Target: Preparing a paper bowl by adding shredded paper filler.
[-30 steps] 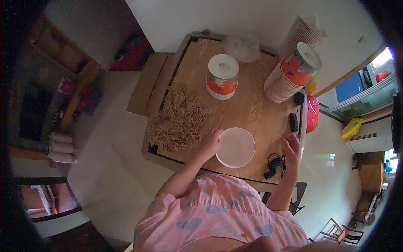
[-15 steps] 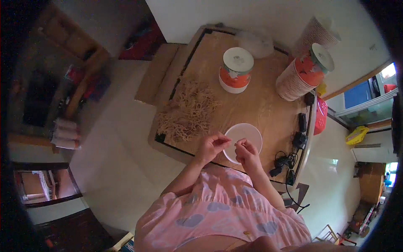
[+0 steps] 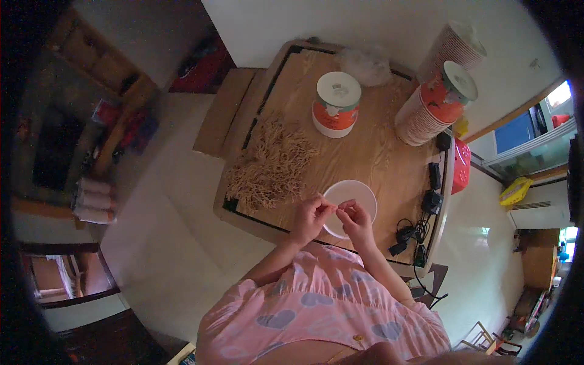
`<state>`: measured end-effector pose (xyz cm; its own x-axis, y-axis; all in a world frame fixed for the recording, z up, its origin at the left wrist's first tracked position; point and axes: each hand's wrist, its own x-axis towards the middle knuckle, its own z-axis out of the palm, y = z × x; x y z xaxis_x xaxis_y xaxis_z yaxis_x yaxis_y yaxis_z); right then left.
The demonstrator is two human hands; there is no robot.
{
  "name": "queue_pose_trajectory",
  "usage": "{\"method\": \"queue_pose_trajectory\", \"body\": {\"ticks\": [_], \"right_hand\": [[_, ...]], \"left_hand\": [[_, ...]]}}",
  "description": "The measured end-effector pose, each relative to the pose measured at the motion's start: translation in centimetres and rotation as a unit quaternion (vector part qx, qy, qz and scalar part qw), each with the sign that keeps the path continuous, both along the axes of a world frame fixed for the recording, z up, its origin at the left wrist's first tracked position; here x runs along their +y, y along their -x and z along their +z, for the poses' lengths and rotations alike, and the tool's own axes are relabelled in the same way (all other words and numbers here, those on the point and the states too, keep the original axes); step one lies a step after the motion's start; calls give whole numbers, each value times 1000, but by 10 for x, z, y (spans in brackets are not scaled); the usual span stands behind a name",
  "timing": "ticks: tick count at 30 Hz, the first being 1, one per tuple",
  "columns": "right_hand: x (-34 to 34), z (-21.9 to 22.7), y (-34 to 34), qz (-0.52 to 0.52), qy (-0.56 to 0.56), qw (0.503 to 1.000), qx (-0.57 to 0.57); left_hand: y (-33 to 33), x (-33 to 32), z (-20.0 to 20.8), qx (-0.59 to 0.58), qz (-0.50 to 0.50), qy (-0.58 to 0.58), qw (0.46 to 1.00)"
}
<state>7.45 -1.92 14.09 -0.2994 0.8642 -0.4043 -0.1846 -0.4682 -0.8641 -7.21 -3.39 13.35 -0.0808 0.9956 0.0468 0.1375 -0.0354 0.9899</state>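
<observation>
My left hand (image 3: 309, 219) and my right hand (image 3: 357, 222) meet fingertip to fingertip over the near edge of a round white bowl (image 3: 373, 204). Each is closed in a pinch. Whatever sits between the fingers is too small to make out. To the left of the bowl, close to my left hand, lies a heap of thin, tan, branching strands (image 3: 272, 167), like dried twigs or roots.
The wooden table (image 3: 365, 158) carries an upturned orange-and-green paper tub (image 3: 336, 118), tall stacks of paper tubs (image 3: 421, 125) and a clear plastic bag (image 3: 365, 66). Black adapters and cables (image 3: 415, 234) run along its right edge. A cardboard piece (image 3: 222, 112) stands left.
My hands have come closer together, and the fingertips now touch where a small gap showed before. The whole view has shifted slightly; the things on the table stay put.
</observation>
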Motion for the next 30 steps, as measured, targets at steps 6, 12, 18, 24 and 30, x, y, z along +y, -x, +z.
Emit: {"method": "queue_pose_trajectory", "body": {"ticks": [6,12,18,24,30], "right_hand": [[-2,-15,3,-23,-215,965,-146],[-1,-12,4,1,-241,940,-240],[0,-8,6,5,-286,915,-286],[4,-17,6,13,-294,907,-302],[13,-46,4,2,-282,909,-306]], "left_hand": [[-4,2,-15,117,9,-98,988],[-8,3,-24,105,23,-70,992],[-11,5,-40,125,31,-64,990],[-11,8,-38,102,15,-30,994],[-10,12,-58,80,32,-23,996]]}}
